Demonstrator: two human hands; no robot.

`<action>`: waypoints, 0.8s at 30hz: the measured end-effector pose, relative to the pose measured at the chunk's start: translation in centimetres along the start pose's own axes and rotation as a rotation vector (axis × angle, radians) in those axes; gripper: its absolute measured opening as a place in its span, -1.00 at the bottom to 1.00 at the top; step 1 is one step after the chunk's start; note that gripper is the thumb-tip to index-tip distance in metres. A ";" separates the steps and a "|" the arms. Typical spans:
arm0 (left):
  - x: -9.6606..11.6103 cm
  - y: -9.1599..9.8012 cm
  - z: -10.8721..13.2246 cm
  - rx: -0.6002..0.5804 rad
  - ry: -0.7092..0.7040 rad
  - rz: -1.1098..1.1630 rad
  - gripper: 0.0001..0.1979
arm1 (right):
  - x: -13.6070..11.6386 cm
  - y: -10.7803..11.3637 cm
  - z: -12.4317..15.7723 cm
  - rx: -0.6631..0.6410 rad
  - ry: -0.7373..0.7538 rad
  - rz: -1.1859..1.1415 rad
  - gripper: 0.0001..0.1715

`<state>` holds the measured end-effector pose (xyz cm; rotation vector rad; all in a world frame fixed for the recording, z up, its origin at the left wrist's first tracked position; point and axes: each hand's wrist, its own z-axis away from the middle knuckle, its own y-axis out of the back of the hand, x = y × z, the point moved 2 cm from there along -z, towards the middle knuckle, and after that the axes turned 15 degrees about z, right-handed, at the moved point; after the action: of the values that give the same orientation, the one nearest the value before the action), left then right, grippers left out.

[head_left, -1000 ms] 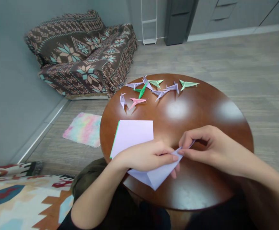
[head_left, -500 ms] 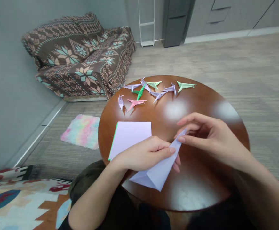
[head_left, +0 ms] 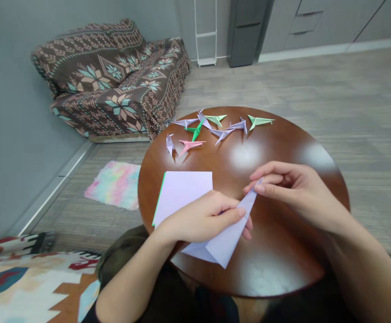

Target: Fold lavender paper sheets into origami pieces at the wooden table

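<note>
A partly folded sheet of lavender origami paper (head_left: 227, 244) is held over the near side of the round brown table (head_left: 283, 215). My left hand (head_left: 209, 215) grips it around the middle, thumb on top and fingertips showing beneath. At its narrow upper point, my right hand (head_left: 283, 181) pinches the tip between thumb and fingers. The wide end of the paper spreads apart toward me. Left of my hands lies a stack of square paper (head_left: 185, 190), lavender on top with a green edge showing; my left hand and forearm cover part of it.
Several folded paper figures lie along the table's far side, among them a pink one (head_left: 190, 146), a dark green one (head_left: 195, 130) and a pale green one (head_left: 259, 121). Beyond stands a sofa (head_left: 115, 85) under a patterned cover. A fluffy pastel mat (head_left: 115, 185) lies on the floor.
My right hand has shifted slightly, and its fingers have closed in on the paper's tip. My left hand and the paper stay nearly in place.
</note>
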<state>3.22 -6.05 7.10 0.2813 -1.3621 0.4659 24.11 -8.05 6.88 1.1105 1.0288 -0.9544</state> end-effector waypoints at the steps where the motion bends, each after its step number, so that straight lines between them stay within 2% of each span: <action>1: 0.0 0.0 0.1 -0.008 0.009 -0.004 -0.50 | 0.0 0.2 0.0 -0.008 0.005 -0.001 -0.69; 4: 0.2 0.4 0.6 -0.065 0.061 -0.022 -0.53 | -0.2 1.0 0.0 -0.031 0.040 0.047 -0.74; 6: 0.4 0.8 1.0 -0.110 0.103 -0.062 -0.58 | -0.3 1.5 -0.1 -0.096 0.072 0.109 -0.73; 11: 0.4 1.1 1.3 -0.235 0.124 -0.206 -0.65 | 0.2 1.6 -0.5 -0.465 0.072 0.176 -0.70; 13: 0.1 0.8 0.9 -0.229 0.110 -0.230 -0.66 | 0.4 1.5 -0.6 -0.534 0.069 0.183 -0.69; 15: -0.2 0.4 0.4 -0.167 0.087 -0.203 -0.63 | 0.4 1.4 -0.7 -0.492 0.078 0.184 -0.68; 17: -0.4 -0.1 -0.1 -0.074 0.062 -0.121 -0.60 | 0.1 1.2 -0.7 -0.382 0.082 0.153 -0.69; 21: -0.5 -1.1 -0.7 0.124 -0.050 0.181 -0.59 | -0.2 0.0 -0.4 -0.250 0.045 0.030 -0.73; 24: -0.5 -1.7 -1.0 0.195 -0.123 0.336 -0.58 | 0.0 -0.7 -0.5 -0.129 0.007 -0.036 -0.74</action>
<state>4.88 -7.17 6.54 0.2434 -1.4925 0.8769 23.35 -7.74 6.63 0.9918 1.1034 -0.9007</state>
